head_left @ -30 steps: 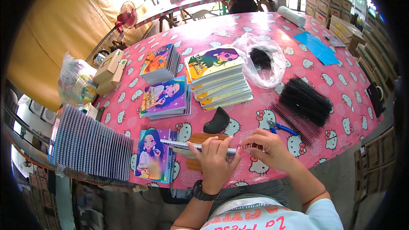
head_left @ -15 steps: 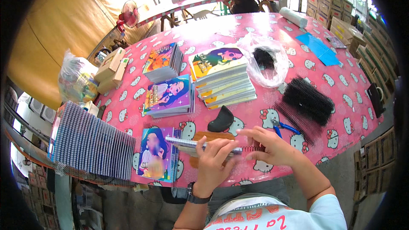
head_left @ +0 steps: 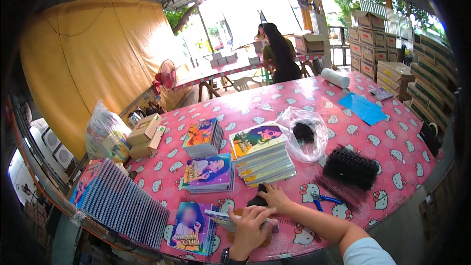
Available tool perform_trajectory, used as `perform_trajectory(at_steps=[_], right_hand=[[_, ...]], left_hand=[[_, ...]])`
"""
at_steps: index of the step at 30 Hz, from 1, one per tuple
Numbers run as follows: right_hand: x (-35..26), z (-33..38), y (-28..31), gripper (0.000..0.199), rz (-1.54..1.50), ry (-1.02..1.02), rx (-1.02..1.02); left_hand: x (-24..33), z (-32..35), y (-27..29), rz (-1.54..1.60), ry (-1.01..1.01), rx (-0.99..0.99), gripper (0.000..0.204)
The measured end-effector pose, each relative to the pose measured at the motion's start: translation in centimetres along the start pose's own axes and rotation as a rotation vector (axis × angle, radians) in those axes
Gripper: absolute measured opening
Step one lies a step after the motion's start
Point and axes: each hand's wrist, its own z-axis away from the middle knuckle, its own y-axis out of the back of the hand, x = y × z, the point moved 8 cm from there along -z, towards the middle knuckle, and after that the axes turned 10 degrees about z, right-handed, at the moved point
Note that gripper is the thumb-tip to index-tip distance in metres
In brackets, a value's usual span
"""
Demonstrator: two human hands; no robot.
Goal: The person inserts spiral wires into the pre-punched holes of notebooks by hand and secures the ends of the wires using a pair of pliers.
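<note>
In my left hand (head_left: 251, 226) is a spiral notebook (head_left: 223, 218), held on its edge with its pages side-on, above a brown wooden block (head_left: 239, 212). My right hand (head_left: 274, 198) reaches forward past it, its fingers closed over a black, half-round object (head_left: 257, 198) on the table. Part of that object is hidden under the fingers. Left of the held notebook lies a coil-bound notebook (head_left: 189, 230) with a purple illustrated cover. Blue-handled pliers (head_left: 325, 199) lie to the right of my right forearm.
Stacked notebooks (head_left: 265, 159) stand ahead, beside smaller piles (head_left: 208, 174). A long row of bound notebooks (head_left: 122, 206) fills the left. Black coils (head_left: 351, 169) and a plastic bag (head_left: 314, 140) lie to the right. A person (head_left: 279, 54) sits at a far table.
My right hand has left the coil end of the notebook and moved forward onto the black object. My left hand still holds the notebook. The view has tilted up.
</note>
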Motion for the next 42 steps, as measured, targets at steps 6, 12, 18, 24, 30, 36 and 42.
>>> perform_trajectory(at_steps=[6, 12, 18, 24, 30, 36, 42], right_hand=[[2.9, 4.1, 0.9, 0.055, -0.602, -0.01, 0.092], [3.3, 10.7, -0.2, 0.049, -1.723, -0.282, -0.211], [2.8, 11.4, 4.9, 0.05, -1.468, -0.215, -0.176], [0.4, 9.2, 8.4, 0.05, -1.04, 0.165, 0.005], [-2.0, 8.2, 11.5, 0.045, -1.342, 0.281, -0.045], [-2.0, 7.1, 11.1, 0.051, -1.373, 0.322, -0.11], [-1.8, 5.6, 10.8, 0.049, -1.263, 0.229, -0.056]], left_hand=[[1.4, -0.7, -0.5, 0.061, -0.074, -0.068, 0.015], [-1.7, 0.5, -1.1, 0.275, 0.097, -0.097, 0.013], [0.9, -0.8, -0.3, 0.124, -0.007, -0.093, 0.014], [-2.3, 0.5, 1.0, -0.048, 0.059, -0.075, 0.043], [-1.8, 0.8, 2.0, -0.156, -0.009, 0.056, 0.058], [-2.5, 1.0, 2.9, -0.093, 0.03, 0.086, 0.067], [-3.5, 1.6, 3.8, -0.077, 0.115, 0.107, 0.07]])
